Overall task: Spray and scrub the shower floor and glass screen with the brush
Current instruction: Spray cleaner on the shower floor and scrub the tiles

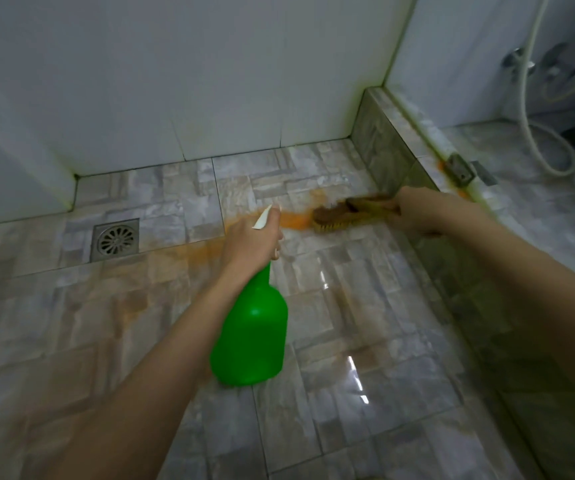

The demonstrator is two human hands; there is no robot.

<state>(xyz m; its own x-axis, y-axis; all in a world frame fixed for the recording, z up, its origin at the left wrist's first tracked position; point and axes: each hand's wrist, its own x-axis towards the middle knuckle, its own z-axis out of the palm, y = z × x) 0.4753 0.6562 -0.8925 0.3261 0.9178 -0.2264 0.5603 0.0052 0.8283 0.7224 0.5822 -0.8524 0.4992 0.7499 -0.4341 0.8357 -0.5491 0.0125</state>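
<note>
My left hand [249, 242] grips the white trigger head of a green spray bottle [249, 337], its nozzle pointing away toward the back wall. My right hand [417, 213] holds the handle of a wooden scrub brush [331, 218], whose bristles rest on the grey stone-pattern shower floor [348, 306]. An orange stain [293, 220] lies on the tiles just left of the brush and spreads faintly toward the left. The glass screen [487, 271] stands on a low tiled kerb at the right, and my right forearm shows partly through it.
A square metal floor drain [115, 239] sits at the left. White tiled walls [210, 81] close the back. A metal bracket [461, 169] holds the glass on the kerb. Beyond the glass hang a shower hose [528, 133] and taps [521, 62].
</note>
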